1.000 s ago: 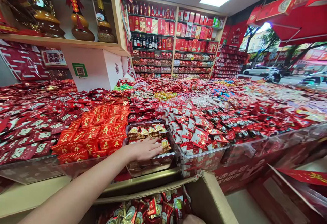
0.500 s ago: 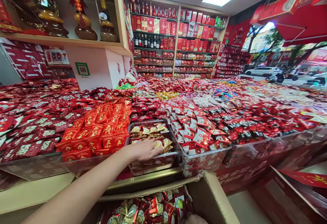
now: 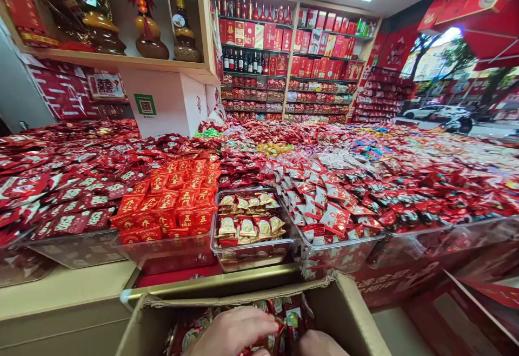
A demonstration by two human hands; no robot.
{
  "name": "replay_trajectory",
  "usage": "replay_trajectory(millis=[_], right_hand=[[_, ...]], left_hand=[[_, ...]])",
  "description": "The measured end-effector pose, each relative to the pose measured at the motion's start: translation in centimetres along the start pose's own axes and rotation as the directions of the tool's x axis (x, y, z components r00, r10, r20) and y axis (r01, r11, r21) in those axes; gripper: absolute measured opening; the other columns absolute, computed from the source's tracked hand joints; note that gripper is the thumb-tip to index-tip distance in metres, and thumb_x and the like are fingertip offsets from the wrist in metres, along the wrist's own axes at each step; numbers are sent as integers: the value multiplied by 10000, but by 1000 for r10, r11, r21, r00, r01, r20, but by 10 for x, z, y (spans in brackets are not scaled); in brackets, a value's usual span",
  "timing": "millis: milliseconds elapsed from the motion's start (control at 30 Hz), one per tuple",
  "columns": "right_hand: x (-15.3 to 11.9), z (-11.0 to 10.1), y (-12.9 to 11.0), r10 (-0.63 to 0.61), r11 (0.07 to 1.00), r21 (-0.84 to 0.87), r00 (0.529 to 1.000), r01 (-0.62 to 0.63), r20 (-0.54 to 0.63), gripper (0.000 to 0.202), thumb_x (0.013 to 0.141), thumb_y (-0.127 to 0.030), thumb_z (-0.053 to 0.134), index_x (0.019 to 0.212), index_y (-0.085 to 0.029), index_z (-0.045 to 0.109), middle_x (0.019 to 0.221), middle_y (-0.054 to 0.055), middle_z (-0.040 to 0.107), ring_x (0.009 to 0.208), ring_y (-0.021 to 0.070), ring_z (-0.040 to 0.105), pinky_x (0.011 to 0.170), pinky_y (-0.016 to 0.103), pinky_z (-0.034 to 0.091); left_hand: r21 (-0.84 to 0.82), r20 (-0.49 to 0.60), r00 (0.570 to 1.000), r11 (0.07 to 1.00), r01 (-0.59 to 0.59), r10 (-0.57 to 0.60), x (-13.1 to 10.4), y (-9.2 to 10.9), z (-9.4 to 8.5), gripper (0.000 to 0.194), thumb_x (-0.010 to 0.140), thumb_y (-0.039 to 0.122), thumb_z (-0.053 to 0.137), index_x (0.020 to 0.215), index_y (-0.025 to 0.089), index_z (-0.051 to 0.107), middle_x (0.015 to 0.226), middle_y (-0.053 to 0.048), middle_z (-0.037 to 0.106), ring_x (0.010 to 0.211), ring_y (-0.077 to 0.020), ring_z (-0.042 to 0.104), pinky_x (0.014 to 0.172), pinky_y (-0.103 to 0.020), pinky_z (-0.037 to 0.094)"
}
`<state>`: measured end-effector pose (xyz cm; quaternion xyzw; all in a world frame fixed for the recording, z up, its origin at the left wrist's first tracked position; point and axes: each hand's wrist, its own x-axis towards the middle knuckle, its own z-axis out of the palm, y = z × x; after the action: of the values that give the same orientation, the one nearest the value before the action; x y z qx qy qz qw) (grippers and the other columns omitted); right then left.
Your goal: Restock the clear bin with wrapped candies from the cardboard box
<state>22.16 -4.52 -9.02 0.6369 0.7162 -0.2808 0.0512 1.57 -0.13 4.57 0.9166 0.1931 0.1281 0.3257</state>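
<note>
My left hand [image 3: 237, 330] is low in the cardboard box [image 3: 360, 318], over red-and-gold wrapped sweets [image 3: 294, 318]. Its fingers curve loosely, with the thumb apart from them and red wrappers showing between; no firm grip is visible. My right hand [image 3: 320, 343] is at the bottom edge inside the same box, close to the sweets, its fingers hidden. Just beyond the box, a clear plastic tub [image 3: 253, 250] holds gold-and-red sweets [image 3: 247, 226] set in rows, with neither hand touching it.
Bright red packets [image 3: 162, 204] fill the tub to the left. White-and-red packets [image 3: 334, 215] heap up in the tub [image 3: 340, 248] to the right. A gold-coloured rail [image 3: 219, 285] runs between box and tubs. Shelves of bottles and boxes [image 3: 255, 37] stand at the back.
My left hand has left the sweets in the clear tub and come down into the cardboard box. The right hand stays low in the box. The view has shifted slightly left.
</note>
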Motion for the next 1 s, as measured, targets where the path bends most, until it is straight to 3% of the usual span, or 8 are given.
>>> replay_trajectory(millis=[133, 267, 333, 400, 533, 667, 833, 1000], right_hand=[[-29, -47, -16, -188, 906, 374, 980, 198, -63, 103, 645, -176, 545, 654, -201, 645, 610, -4, 614, 601, 128, 556, 514, 203, 384], [-42, -69, -33, -189, 447, 846, 955, 292, -229, 189, 711, -333, 567, 731, -146, 550, 608, -26, 502, 529, 73, 415, 478, 182, 330], [-38, -66, -37, -135, 241, 921, 950, 306, -280, 263, 712, -397, 580, 734, -143, 512, 598, -35, 466, 489, 58, 377, 458, 186, 315], [-33, -59, -40, -89, 142, 945, 955, 294, -284, 271, 717, -400, 588, 741, -144, 500, 596, -36, 470, 475, 54, 389, 453, 189, 317], [-30, -53, -43, -17, 47, 962, 963, 270, -269, 280, 727, -414, 578, 728, -161, 458, 590, -35, 526, 445, 59, 451, 458, 200, 362], [-31, -53, -45, 18, 80, 951, 954, 298, -300, 308, 703, -432, 597, 693, -160, 453, 574, -28, 545, 441, 73, 481, 452, 215, 404], [-31, -49, -54, 89, 43, 950, 946, 309, -311, 307, 681, -411, 628, 682, -154, 461, 566, -39, 531, 433, 60, 474, 450, 205, 398], [-34, -47, -67, 12, -72, 961, 963, 268, -268, 390, 588, -384, 711, 794, -181, 449, 624, -26, 581, 508, 105, 544, 464, 217, 406]], left_hand=[[-202, 66, 948, 926, 319, -313, -8, -17, 14, 552, 726, 300, 589, 1249, 282, 416, 1307, -49, 440, 1174, -237, 411, 988, -340, 325], [-545, 170, 931, 756, 363, -325, -4, -16, 21, 871, 605, 302, 714, 1334, 248, 238, 1328, -70, 399, 1186, -257, 379, 987, -366, 306], [-677, 167, 932, 650, 345, -320, 0, -14, 25, 718, 661, 293, 670, 1289, 221, 330, 1192, -60, 527, 1087, -247, 470, 935, -372, 355], [-766, 145, 926, 553, 329, -350, 3, -12, 29, 496, 733, 293, 602, 1195, 193, 450, 1074, -43, 590, 1019, -227, 506, 915, -374, 362], [-895, 115, 920, 363, 259, -374, 6, -11, 33, 499, 692, 264, 667, 1145, 201, 469, 1067, -36, 591, 1024, -195, 501, 925, -343, 346], [-937, 191, 879, 186, 296, -437, 9, -12, 34, 415, 737, 389, 603, 1087, 192, 497, 959, -41, 613, 813, -168, 582, 771, -334, 442], [-920, 81, 854, 292, 263, -515, 11, -18, 37, 338, 738, 426, 586, 920, 141, 576, 825, -23, 627, 759, -147, 562, 713, -267, 435], [-898, 54, 829, 336, 284, -556, 9, -21, 42, 351, 704, 423, 616, 897, 144, 525, 753, 1, 605, 627, -126, 565, 594, -252, 444]])
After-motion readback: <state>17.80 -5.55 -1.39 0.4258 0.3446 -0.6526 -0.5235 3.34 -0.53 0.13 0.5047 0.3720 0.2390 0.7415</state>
